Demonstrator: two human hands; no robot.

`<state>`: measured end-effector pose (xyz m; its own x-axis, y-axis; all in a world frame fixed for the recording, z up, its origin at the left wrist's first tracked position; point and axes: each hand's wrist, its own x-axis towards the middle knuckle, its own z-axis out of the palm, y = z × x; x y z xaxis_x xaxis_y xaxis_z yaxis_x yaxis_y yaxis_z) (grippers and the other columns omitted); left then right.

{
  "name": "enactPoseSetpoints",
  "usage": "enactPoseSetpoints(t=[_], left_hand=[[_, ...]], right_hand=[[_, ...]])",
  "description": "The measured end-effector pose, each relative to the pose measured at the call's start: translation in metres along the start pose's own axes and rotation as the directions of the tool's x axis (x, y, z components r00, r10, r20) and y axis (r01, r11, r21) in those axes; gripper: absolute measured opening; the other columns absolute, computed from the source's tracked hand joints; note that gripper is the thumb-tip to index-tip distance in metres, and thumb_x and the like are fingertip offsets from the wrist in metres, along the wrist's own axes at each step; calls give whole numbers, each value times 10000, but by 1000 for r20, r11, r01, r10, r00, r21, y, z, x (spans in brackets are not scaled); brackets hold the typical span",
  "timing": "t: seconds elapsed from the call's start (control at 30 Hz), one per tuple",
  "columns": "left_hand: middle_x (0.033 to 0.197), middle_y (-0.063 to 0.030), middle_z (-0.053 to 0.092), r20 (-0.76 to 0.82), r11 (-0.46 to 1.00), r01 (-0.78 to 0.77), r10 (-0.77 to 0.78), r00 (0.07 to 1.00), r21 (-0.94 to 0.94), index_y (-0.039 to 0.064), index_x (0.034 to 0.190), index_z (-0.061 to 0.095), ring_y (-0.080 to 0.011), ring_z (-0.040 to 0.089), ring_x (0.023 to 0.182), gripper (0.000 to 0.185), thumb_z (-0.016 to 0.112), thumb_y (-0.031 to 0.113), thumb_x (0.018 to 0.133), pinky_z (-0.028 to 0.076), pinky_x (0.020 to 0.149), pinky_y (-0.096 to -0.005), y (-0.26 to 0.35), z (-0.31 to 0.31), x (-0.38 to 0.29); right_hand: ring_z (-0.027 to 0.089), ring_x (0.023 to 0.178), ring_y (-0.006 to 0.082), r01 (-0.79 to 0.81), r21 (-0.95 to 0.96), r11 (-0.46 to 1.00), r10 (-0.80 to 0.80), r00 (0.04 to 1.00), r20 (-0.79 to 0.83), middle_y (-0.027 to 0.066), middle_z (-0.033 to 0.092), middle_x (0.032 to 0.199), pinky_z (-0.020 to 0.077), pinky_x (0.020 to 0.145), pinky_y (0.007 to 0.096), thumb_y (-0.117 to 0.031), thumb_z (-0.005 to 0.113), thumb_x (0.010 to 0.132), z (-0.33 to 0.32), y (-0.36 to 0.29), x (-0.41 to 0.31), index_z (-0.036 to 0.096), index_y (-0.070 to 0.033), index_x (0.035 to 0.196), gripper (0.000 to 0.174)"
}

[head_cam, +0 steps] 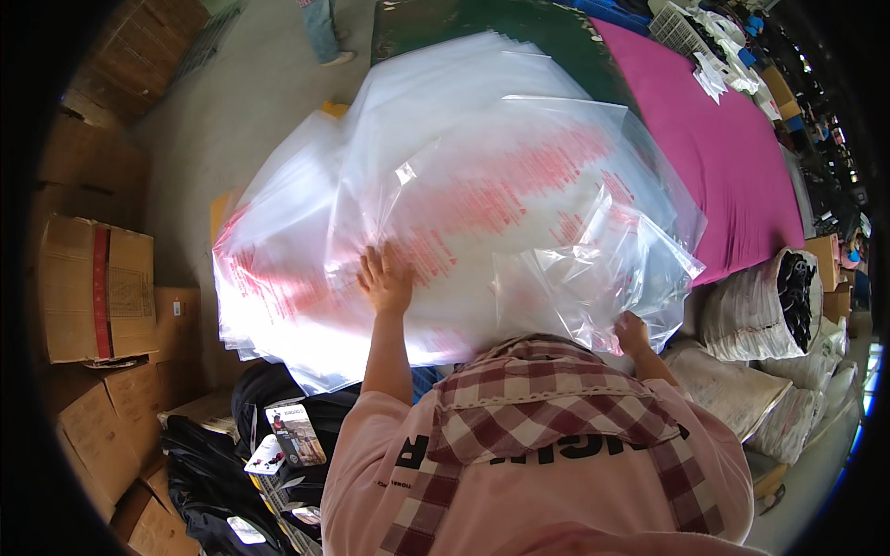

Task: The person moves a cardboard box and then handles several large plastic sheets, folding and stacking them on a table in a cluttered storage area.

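Note:
A large heap of clear plastic bags [473,208] with red printing is spread in layers over a table in front of me. My left hand [386,279] presses down on the sheets left of the middle, its fingers apart and nothing gripped. At the near right, my right hand [631,333] has its fingers closed on the edge of a crumpled clear plastic bag [567,278], which lies over the stack. The glossy folds partly hide that hand's fingertips.
Pink fabric [723,153] lies right of the bags, beside a green surface [445,24]. Cardboard boxes [125,292] line the left. Black packed goods [215,479] lie near left, wrapped sacks [751,313] near right. A person's leg [322,35] is at the far floor.

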<state>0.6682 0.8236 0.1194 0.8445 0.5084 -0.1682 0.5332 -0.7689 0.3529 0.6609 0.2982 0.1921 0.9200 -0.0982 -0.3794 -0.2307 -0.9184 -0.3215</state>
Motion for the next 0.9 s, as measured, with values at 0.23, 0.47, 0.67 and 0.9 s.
enactPoseSetpoints(t=[0.23, 0.47, 0.67, 0.9], left_hand=[[1534, -212, 155, -184, 953, 260, -231, 955, 157, 168, 1484, 241, -391, 102, 1425, 754, 578, 448, 871, 102, 1115, -591, 22, -21, -4], [1527, -186, 182, 16, 991, -131, 131, 991, 9, 207, 1472, 278, -391, 138, 1417, 823, 695, 379, 784, 152, 1107, -585, 166, 74, -126], [1497, -170, 260, 231, 984, -155, 131, 964, 92, 184, 1402, 377, -358, 228, 1392, 723, 722, 294, 775, 317, 1062, -509, 190, 62, -131], [1155, -235, 594, 422, 851, 114, 134, 897, -512, -10, 1401, 311, -297, 606, 1054, 882, 757, 423, 775, 488, 887, -385, 254, 81, -124]], right_hand=[[605, 888, 430, 106, 65, 992, -101, 992, -80, 220, 645, 908, 486, 769, 478, -157, 565, 797, -23, 44, 64, 592, -27, 933, 190], [609, 863, 438, 209, 224, 952, -181, 974, -140, 219, 644, 878, 489, 747, 463, -145, 562, 817, -56, 106, 148, 608, -44, 941, 167], [645, 663, 222, 71, 526, 847, 73, 966, -247, 136, 646, 739, 501, 631, 357, -158, 571, 828, -103, 171, 201, 591, 11, 889, 181], [521, 585, 94, 356, 770, 529, 180, 840, -512, 27, 594, 702, 421, 536, 235, -93, 566, 886, -164, 198, 202, 562, -4, 861, 93]])
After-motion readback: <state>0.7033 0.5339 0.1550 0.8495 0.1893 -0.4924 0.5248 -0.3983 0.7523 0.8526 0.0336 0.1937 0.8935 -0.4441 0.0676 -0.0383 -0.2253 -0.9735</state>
